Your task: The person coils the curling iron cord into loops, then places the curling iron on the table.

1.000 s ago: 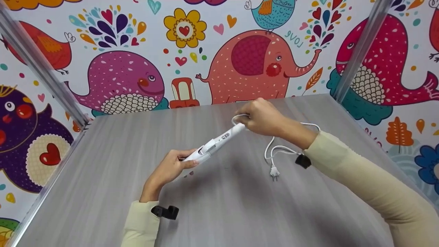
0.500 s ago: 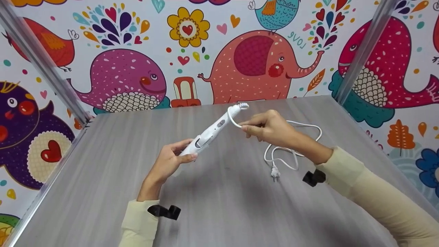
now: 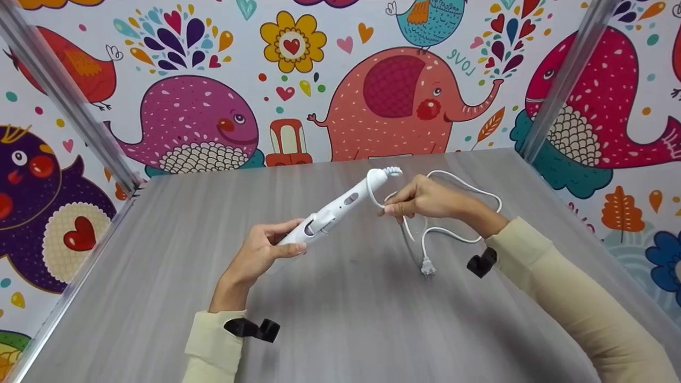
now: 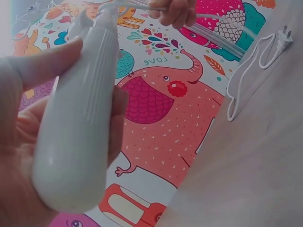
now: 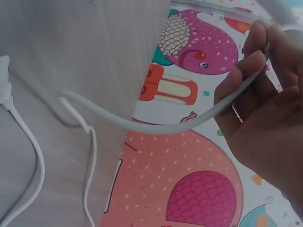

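"White, one appliance [image 3: 334, 211], slim, with a small grey switch [image 3: 351, 199]. Location?"

"Left hand [image 3: 262, 247]. Raised above the tabletop [image 3: 330, 330], lying aslant, the cord end farther off and to the right. Thumb on one side, fingers curled round the other; grip on the rounded end."

"Cord [image 3: 439, 229]?"

"White, one. Leaves the appliance by a short coiled sleeve, curves across that end and runs to the right hand [image 3: 428, 199], whose thumb and fingers pinch it just beside the appliance. The remainder trails in loose bends on the tabletop."

"Plug [image 3: 427, 267]?"

"White, one, at the cord's far end. Lies on the tabletop, nearer the wearer than the right hand."

"Surroundings?"

"Tabletop, grey, wood-grained. Pale yellow cuffs [image 3: 215, 340], two, each with a black mount [image 3: 259, 330] beside it. Printed wall [image 3: 346, 16] behind: coral elephant [image 3: 346, 122], purple whale [image 3: 194, 117], yellow flower [image 3: 316, 40]. Metal posts [image 3: 80, 106], one at each side."
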Tool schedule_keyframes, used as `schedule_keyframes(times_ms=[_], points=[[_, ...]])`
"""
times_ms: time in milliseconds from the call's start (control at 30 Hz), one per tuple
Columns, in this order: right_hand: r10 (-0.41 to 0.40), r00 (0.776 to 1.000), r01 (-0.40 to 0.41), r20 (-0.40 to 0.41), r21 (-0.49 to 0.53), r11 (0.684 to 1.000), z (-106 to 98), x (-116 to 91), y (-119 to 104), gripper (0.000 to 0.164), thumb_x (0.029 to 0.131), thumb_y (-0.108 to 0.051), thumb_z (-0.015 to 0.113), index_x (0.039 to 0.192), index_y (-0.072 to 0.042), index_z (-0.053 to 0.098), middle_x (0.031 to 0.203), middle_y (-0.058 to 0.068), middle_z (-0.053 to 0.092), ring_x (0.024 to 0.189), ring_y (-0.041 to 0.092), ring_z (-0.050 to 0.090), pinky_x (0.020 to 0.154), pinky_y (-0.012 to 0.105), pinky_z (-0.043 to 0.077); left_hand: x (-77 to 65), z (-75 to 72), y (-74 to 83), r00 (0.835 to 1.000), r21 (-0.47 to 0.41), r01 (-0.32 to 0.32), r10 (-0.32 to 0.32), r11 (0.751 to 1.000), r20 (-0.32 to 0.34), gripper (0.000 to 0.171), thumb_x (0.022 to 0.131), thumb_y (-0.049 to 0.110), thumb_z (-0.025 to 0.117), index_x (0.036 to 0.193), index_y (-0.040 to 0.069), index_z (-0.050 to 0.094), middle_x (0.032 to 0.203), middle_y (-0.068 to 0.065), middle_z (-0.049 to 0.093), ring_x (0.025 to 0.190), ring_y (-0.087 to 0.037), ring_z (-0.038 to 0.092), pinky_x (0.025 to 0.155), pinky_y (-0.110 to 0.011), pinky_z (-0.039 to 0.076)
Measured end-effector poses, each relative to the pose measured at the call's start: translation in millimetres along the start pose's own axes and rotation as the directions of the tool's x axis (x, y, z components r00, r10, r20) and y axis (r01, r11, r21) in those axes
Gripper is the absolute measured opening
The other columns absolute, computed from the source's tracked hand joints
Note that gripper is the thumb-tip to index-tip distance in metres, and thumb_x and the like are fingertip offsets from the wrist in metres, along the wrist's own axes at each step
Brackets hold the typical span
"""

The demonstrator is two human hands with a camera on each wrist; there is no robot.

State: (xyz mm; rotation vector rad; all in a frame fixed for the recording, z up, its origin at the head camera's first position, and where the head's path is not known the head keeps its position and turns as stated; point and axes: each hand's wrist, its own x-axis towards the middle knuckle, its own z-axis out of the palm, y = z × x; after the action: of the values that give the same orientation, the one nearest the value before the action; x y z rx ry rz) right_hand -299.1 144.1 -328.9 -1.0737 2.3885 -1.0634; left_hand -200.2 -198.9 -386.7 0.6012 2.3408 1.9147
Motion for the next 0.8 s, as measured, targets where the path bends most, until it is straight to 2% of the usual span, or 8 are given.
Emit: schedule_keyframes(times_ms=[67, 167, 267, 367, 467, 533, 633, 800], points=[[0.000, 1.000, 0.001, 0.019, -0.021, 1.000, -2, 4, 4, 0.018, 0.094, -0.021, 0.070, 0.095, -0.008, 0.082, 0.082, 0.008, 0.076, 0.063, 0.008, 0.049, 0.054, 0.020, 0.034, -0.6, -0.8, -0.5, 1.000, 0.010, -0.019, 0.019, 1.000, 0.019, 0.050, 0.087, 0.010, 0.074, 0.133, -0.003, 0.061, 0.126, -0.028, 0.065, 0.095, -0.019, 0.064, 0.078, -0.027, 0.055], [0.019, 0.999, -0.017, 0.045, -0.041, 0.999, -6, 8, 9, 0.018, 0.089, -0.024, 0.076, 0.096, -0.008, 0.082, 0.073, 0.007, 0.072, 0.060, 0.008, 0.049, 0.052, 0.021, 0.034, -1.6, -1.8, -0.9, 0.997, 0.031, -0.054, 0.052, 0.998, 0.057, 0.049, 0.086, 0.012, 0.075, 0.131, -0.002, 0.063, 0.126, -0.026, 0.066, 0.096, -0.020, 0.064, 0.076, -0.027, 0.053], [0.016, 0.996, -0.007, 0.091, -0.093, 0.996, -12, 14, 10, 0.017, 0.084, -0.022, 0.081, 0.089, -0.005, 0.081, 0.071, 0.008, 0.071, 0.060, 0.008, 0.048, 0.051, 0.020, 0.036, -1.6, -0.8, -0.8, 0.991, 0.060, -0.081, 0.074, 0.995, 0.107, 0.048, 0.085, 0.013, 0.077, 0.129, -0.001, 0.064, 0.128, -0.024, 0.066, 0.099, -0.023, 0.063, 0.077, -0.029, 0.051], [0.015, 0.987, 0.014, 0.158, -0.176, 0.984, -20, 20, 5, 0.009, 0.087, -0.010, 0.076, 0.087, -0.003, 0.080, 0.072, 0.011, 0.070, 0.063, 0.009, 0.049, 0.053, 0.019, 0.040, -0.6, 2.9, -0.4, 0.986, 0.105, -0.076, 0.059, 0.992, 0.157, 0.046, 0.085, 0.013, 0.077, 0.128, 0.001, 0.065, 0.131, -0.021, 0.066, 0.103, -0.025, 0.061, 0.080, -0.032, 0.050], [0.069, 0.973, -0.009, 0.221, -0.263, 0.965, -26, 26, -7, 0.011, 0.089, -0.006, 0.071, 0.091, -0.008, 0.082, 0.078, 0.009, 0.074, 0.069, 0.012, 0.053, 0.056, 0.020, 0.043, 0.3, 6.4, 0.4, 0.981, 0.145, -0.050, 0.021, 0.988, 0.195, 0.045, 0.084, 0.012, 0.077, 0.127, 0.002, 0.066, 0.130, -0.019, 0.067, 0.104, -0.024, 0.060, 0.083, -0.035, 0.049], [0.124, 0.963, -0.039, 0.238, -0.332, 0.942, -28, 29, -18, 0.009, 0.088, -0.013, 0.074, 0.091, -0.012, 0.083, 0.083, 0.004, 0.077, 0.072, 0.013, 0.057, 0.058, 0.021, 0.046, 0.8, 8.4, 1.5, 0.977, 0.171, -0.034, -0.004, 0.985, 0.212, 0.046, 0.084, 0.012, 0.078, 0.127, 0.003, 0.066, 0.127, -0.018, 0.068, 0.103, -0.023, 0.060, 0.084, -0.035, 0.049], [0.170, 0.957, -0.050, 0.234, -0.442, 0.895, -29, 30, -35, 0.008, 0.084, -0.024, 0.081, 0.084, -0.016, 0.082, 0.080, 0.001, 0.076, 0.071, 0.014, 0.058, 0.058, 0.024, 0.046, 0.8, 11.6, 3.6, 0.975, 0.218, -0.010, -0.039, 0.976, 0.220, 0.047, 0.083, 0.013, 0.079, 0.128, 0.004, 0.066, 0.125, -0.017, 0.070, 0.102, -0.022, 0.061, 0.084, -0.034, 0.049], [0.215, 0.970, -0.107, 0.112, -0.598, 0.795, -21, 30, -56, 0.016, 0.079, -0.031, 0.085, 0.084, -0.017, 0.082, 0.080, -0.001, 0.077, 0.072, 0.016, 0.062, 0.061, 0.028, 0.052, -0.8, 17.9, 6.1, 0.979, 0.280, 0.065, -0.116, 0.958, 0.170, 0.047, 0.083, 0.015, 0.080, 0.127, 0.007, 0.067, 0.126, -0.016, 0.070, 0.098, -0.020, 0.062, 0.081, -0.033, 0.048]])
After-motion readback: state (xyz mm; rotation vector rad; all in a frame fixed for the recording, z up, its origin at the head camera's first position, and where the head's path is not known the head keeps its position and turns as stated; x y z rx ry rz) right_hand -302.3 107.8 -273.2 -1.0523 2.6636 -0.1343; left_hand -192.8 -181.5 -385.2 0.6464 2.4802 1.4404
